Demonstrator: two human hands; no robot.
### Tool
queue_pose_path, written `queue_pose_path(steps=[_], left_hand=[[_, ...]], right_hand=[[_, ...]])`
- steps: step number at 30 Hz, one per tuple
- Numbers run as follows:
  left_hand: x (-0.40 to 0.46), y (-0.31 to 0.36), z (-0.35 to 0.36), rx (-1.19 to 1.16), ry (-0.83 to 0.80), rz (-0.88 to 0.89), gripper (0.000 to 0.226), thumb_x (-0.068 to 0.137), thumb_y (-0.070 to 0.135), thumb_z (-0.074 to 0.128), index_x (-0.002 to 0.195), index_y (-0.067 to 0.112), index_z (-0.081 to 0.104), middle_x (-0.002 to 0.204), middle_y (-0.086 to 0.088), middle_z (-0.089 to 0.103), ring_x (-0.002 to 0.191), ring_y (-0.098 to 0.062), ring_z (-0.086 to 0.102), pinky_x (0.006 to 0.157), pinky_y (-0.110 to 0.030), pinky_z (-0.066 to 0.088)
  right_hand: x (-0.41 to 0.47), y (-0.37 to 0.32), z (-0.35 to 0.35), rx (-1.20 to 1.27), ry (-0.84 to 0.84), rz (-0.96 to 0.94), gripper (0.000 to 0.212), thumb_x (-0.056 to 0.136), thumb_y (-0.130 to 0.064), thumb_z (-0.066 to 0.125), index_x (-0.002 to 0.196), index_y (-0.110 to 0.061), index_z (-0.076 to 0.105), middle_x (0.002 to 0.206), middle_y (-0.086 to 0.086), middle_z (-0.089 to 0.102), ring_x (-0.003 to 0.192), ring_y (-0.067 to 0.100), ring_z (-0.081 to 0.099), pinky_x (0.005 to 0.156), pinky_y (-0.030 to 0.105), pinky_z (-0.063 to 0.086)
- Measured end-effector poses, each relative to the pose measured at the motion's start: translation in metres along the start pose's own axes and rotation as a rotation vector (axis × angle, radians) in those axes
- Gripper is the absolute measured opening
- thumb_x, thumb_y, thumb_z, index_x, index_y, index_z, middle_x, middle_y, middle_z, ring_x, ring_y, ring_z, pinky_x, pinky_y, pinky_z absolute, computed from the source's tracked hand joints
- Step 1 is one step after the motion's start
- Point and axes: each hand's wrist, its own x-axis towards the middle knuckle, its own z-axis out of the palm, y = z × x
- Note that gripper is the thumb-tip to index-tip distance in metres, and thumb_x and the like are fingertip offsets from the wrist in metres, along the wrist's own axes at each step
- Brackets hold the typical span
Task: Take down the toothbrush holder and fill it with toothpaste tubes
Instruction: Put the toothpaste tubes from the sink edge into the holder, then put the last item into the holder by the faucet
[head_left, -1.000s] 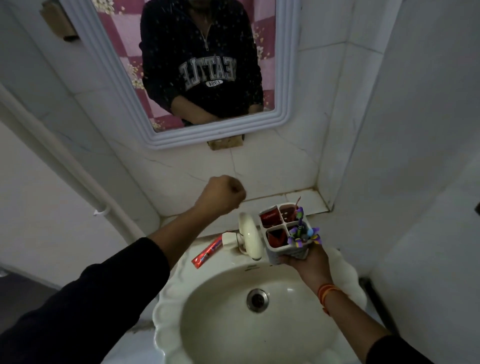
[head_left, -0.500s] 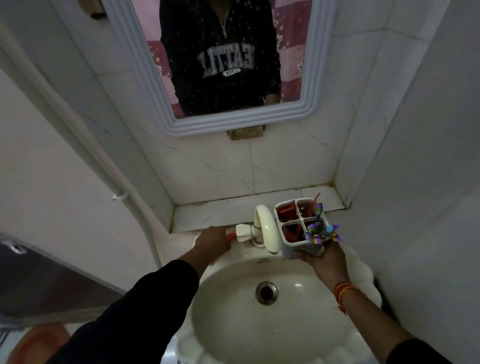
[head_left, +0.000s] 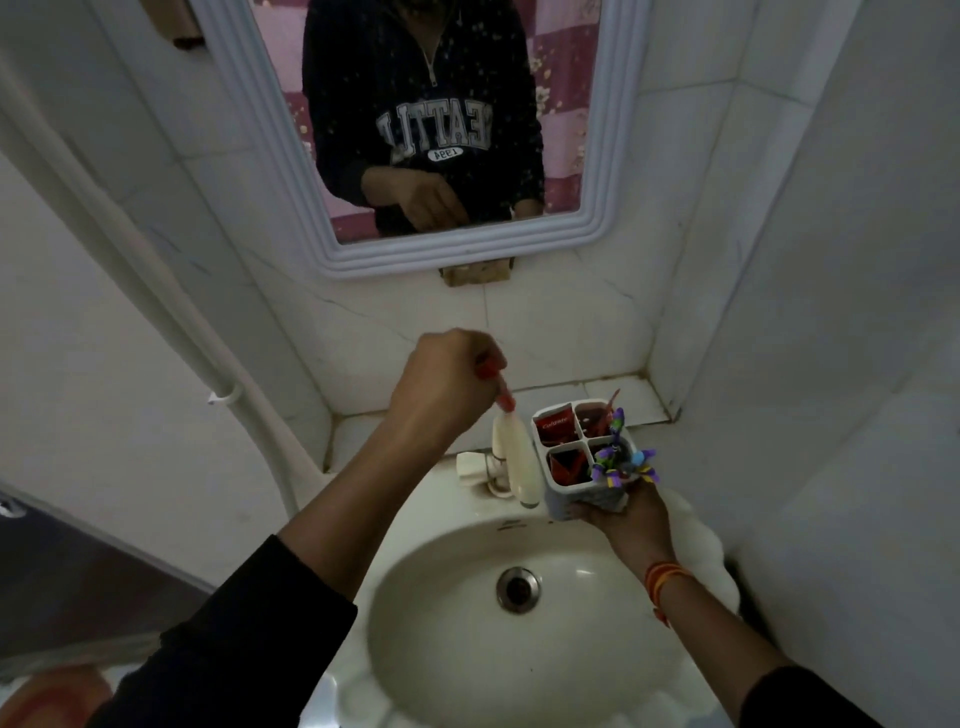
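Observation:
My right hand (head_left: 626, 514) grips the base of a white toothbrush holder (head_left: 584, 493) with four compartments, held above the right rim of the sink. Red toothpaste tubes (head_left: 555, 423) stand in the compartments, and purple artificial flowers (head_left: 621, 462) stick out of the front right one. My left hand (head_left: 444, 384) is raised to the left of the holder, above the tap, closed around a small red toothpaste tube (head_left: 496, 387) that points down and to the right. Most of that tube is hidden in my fist.
A white tap (head_left: 517, 457) stands just left of the holder. The white basin (head_left: 441, 613) with its drain (head_left: 518, 590) lies below. A tiled ledge (head_left: 566, 395) runs behind. A mirror frame (head_left: 457, 254) hangs above. White pipe (head_left: 156, 291) runs down the left wall.
My left hand dropped to the sink rim, picked up the red tube lying there, and has lifted it up beside the holder. My right hand kept the holder in place.

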Motion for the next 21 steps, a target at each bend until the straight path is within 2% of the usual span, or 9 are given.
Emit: queue_pose_path(steps=[3, 6, 7, 9, 11, 14, 16, 19, 21], left_hand=[[0.003, 0.028, 0.008, 0.03, -0.049, 0.116, 0.024, 0.086, 0.016, 0.077, 0.11, 0.022, 0.076, 0.1, 0.005, 0.07, 0.089, -0.012, 0.07, 0.082, -0.027, 0.06], [0.01, 0.043, 0.034, 0.138, -0.227, 0.182, 0.025, 0.085, 0.015, 0.076, 0.109, 0.02, 0.077, 0.105, -0.001, 0.073, 0.09, -0.016, 0.071, 0.083, -0.031, 0.062], [0.012, 0.045, 0.044, 0.195, -0.295, 0.195, 0.025, 0.085, 0.015, 0.075, 0.11, 0.019, 0.077, 0.106, -0.004, 0.073, 0.09, -0.018, 0.072, 0.082, -0.033, 0.062], [0.017, 0.046, 0.064, 0.289, -0.419, 0.205, 0.026, 0.085, 0.016, 0.072, 0.11, 0.017, 0.077, 0.102, -0.007, 0.074, 0.087, -0.021, 0.072, 0.081, -0.037, 0.063], [0.024, 0.045, 0.07, 0.273, -0.46, 0.198, 0.022, 0.087, 0.024, 0.071, 0.106, 0.016, 0.08, 0.098, -0.005, 0.076, 0.086, -0.02, 0.073, 0.083, -0.038, 0.062], [0.041, 0.041, 0.065, 0.072, -0.397, 0.098, 0.032, 0.095, 0.039, 0.065, 0.097, 0.01, 0.08, 0.093, -0.008, 0.079, 0.084, -0.021, 0.075, 0.084, -0.035, 0.061], [0.054, 0.038, 0.066, 0.105, -0.396, 0.03, 0.045, 0.1, 0.042, 0.055, 0.099, 0.002, 0.076, 0.093, -0.011, 0.078, 0.087, -0.026, 0.074, 0.084, -0.037, 0.06], [0.064, 0.034, 0.076, 0.351, -0.605, -0.044, 0.053, 0.103, 0.05, 0.042, 0.095, 0.003, 0.066, 0.088, -0.008, 0.07, 0.08, -0.023, 0.065, 0.075, -0.031, 0.05], [0.078, 0.045, 0.092, 0.349, -0.698, -0.105, 0.058, 0.102, 0.057, 0.038, 0.09, 0.006, 0.062, 0.086, -0.008, 0.069, 0.073, -0.021, 0.066, 0.072, -0.032, 0.054]], right_hand=[[-0.003, -0.002, 0.0, 0.058, -0.017, 0.01, 0.069, 0.066, 0.004, 0.091, 0.127, 0.005, 0.059, 0.115, 0.013, 0.067, 0.098, 0.018, 0.064, 0.065, 0.005, 0.051], [-0.002, 0.0, 0.0, 0.095, -0.027, -0.031, 0.077, 0.061, 0.006, 0.094, 0.129, 0.001, 0.059, 0.117, 0.009, 0.069, 0.111, 0.02, 0.066, 0.079, 0.006, 0.055], [-0.003, -0.001, 0.0, 0.114, -0.029, -0.024, 0.075, 0.061, 0.009, 0.092, 0.128, 0.004, 0.059, 0.114, 0.009, 0.068, 0.108, 0.014, 0.068, 0.075, 0.003, 0.054], [-0.006, -0.008, 0.001, 0.216, -0.053, -0.031, 0.066, 0.065, 0.022, 0.084, 0.124, 0.011, 0.056, 0.11, 0.01, 0.063, 0.088, -0.015, 0.067, 0.061, -0.004, 0.047], [-0.009, -0.013, 0.0, 0.278, -0.055, -0.059, 0.064, 0.065, 0.028, 0.079, 0.122, 0.011, 0.055, 0.108, 0.01, 0.061, 0.077, -0.027, 0.061, 0.058, -0.004, 0.046], [-0.001, 0.001, 0.003, 0.225, -0.024, -0.039, 0.07, 0.061, 0.021, 0.086, 0.118, -0.007, 0.057, 0.105, 0.001, 0.066, 0.096, -0.011, 0.064, 0.067, -0.001, 0.049], [-0.001, 0.001, 0.002, 0.173, -0.023, -0.024, 0.072, 0.059, 0.013, 0.091, 0.112, -0.023, 0.058, 0.104, -0.009, 0.067, 0.1, -0.007, 0.063, 0.072, 0.0, 0.051], [-0.001, -0.001, 0.005, 0.237, -0.044, -0.005, 0.064, 0.064, 0.021, 0.084, 0.111, -0.012, 0.057, 0.099, -0.007, 0.064, 0.08, -0.022, 0.063, 0.063, -0.003, 0.048], [0.012, -0.004, -0.005, 0.224, -0.029, -0.02, 0.06, 0.067, 0.024, 0.081, 0.115, -0.005, 0.058, 0.099, -0.002, 0.065, 0.079, -0.023, 0.064, 0.059, -0.001, 0.049]])
